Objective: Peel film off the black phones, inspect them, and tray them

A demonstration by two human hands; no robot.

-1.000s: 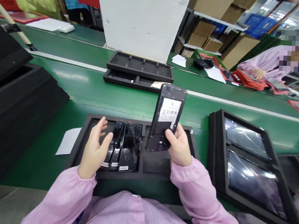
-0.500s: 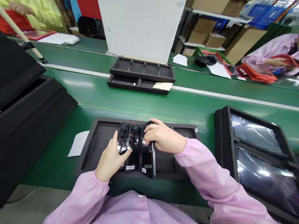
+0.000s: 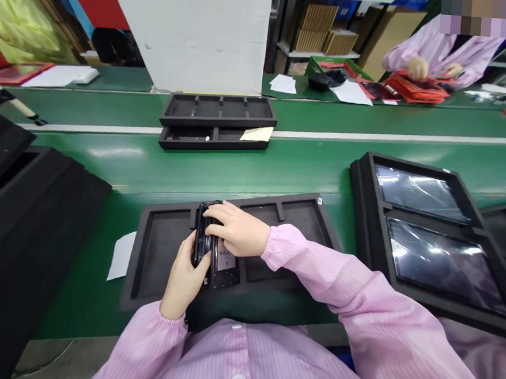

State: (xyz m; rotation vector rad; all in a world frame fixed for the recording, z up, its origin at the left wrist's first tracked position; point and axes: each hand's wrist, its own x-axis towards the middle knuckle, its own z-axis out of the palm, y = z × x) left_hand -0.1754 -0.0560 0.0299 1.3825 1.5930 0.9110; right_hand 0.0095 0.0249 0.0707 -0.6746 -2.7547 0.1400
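Note:
A bunch of slim, glossy black phone-like devices [image 3: 225,268] stands together over the black foam tray [image 3: 157,252] in front of me. The outermost one shows a grey label with small print and symbols. My left hand [image 3: 186,274] is closed round the left side of the bunch, its thumb at the near end. My right hand [image 3: 239,229] reaches over from the right, fingers curled over the top of the same devices. Both palms hide part of them, so I cannot tell where each one begins.
Two large dark screens [image 3: 442,260] lie in a foam tray at right. Tall black foam pieces [image 3: 36,243] stack up at left. Two divided trays [image 3: 218,111] sit across the green bench [image 3: 307,164]. A white paper [image 3: 122,255] lies at left. Opposite, co-workers handle red pouches [image 3: 416,88].
The fanned devices are now drawn closer together, and a grey label has come into sight. My right hand has moved left, nearer my left hand. The view has shifted right.

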